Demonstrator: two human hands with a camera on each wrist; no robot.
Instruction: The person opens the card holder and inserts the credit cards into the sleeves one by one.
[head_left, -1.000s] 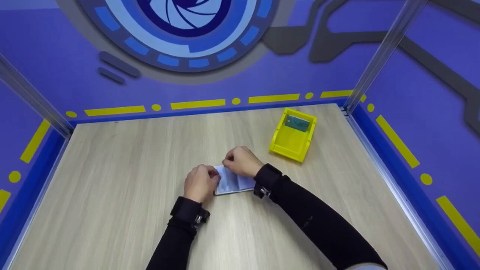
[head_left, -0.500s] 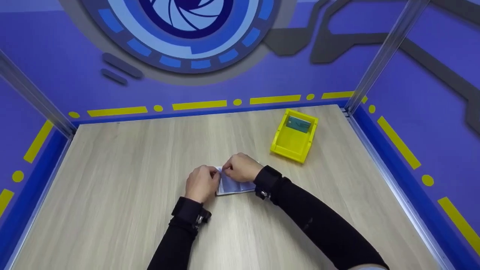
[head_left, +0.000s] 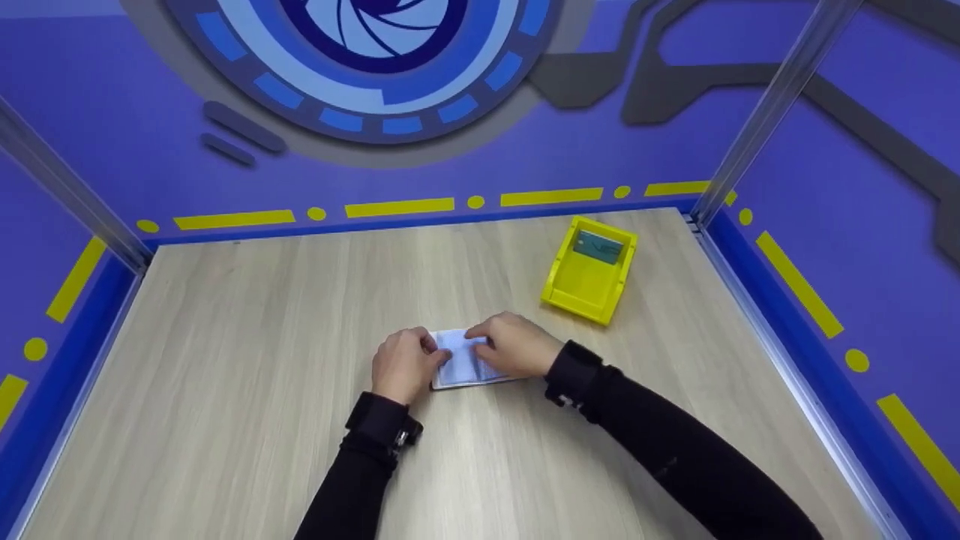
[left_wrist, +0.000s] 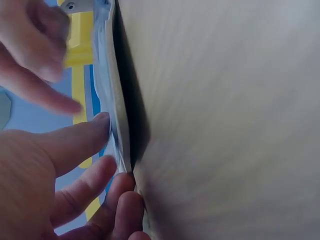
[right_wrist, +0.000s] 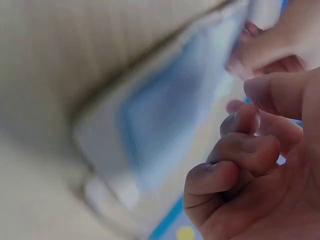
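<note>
A small card holder [head_left: 457, 369] with pale, glossy plastic pages lies spread open on the table, a crease near its middle. My left hand [head_left: 401, 366] pinches its left edge; in the left wrist view the thumb [left_wrist: 82, 142] presses on the top page while fingertips sit along the edge. Over the holder's right half hovers my right hand [head_left: 517, 346], thumb and index finger apart. The right wrist view shows that hand's other fingers [right_wrist: 245, 150] loosely curled with nothing between them and the thumb. The right hand hides part of the pages.
Behind and to the right stands a yellow bin [head_left: 551, 289] with a teal card [head_left: 598, 247] leaning against its far wall. Blue printed panels [head_left: 300, 180] rise around the wooden table [head_left: 262, 360] at the back and sides.
My right hand has pulled back to the right from the holder's left edge, and its pinched thumb and index finger have parted. My left thumb now lies further onto the page.
</note>
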